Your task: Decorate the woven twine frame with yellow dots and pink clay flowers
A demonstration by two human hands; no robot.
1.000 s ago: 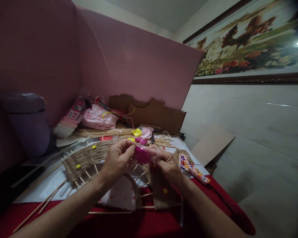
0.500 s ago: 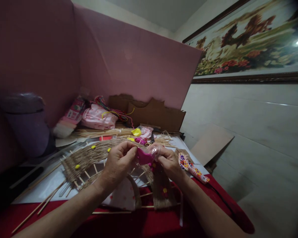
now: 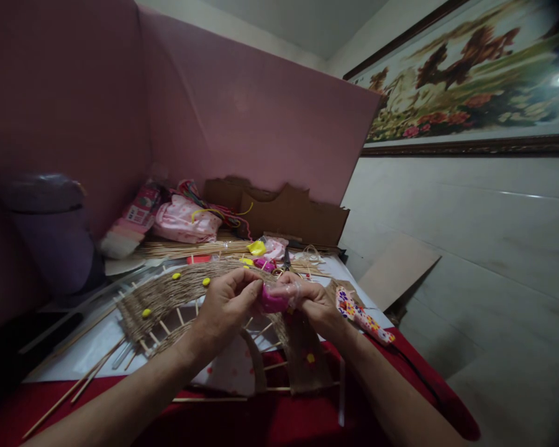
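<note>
Between my two hands is a lump of magenta modelling clay [image 3: 272,302] in clear plastic wrap. My left hand [image 3: 229,305] pinches its left side between thumb and fingers. My right hand [image 3: 315,304] is closed on the right side, with the clear film bunched at its fingertips. Beneath the hands lies an arched twine-woven piece [image 3: 161,295] on wooden sticks, dotted with yellow balls. A yellow-centred flower [image 3: 310,359] sits on its right leg. White dotted fabric [image 3: 228,367] shows inside the arch.
Behind the hands are bundled sticks [image 3: 186,249], a yellow clay packet [image 3: 257,248], scissors [image 3: 286,259] and pink dotted cloth [image 3: 186,218]. A flower-patterned glue gun [image 3: 364,320] lies right, its dark cord trailing. A purple bin [image 3: 51,239] stands left; torn cardboard [image 3: 298,214] stands behind.
My right fingers have shifted slightly left over the wrapped clay, and the magenta lump looks more bunched and rounded. My left hand keeps its pinch.
</note>
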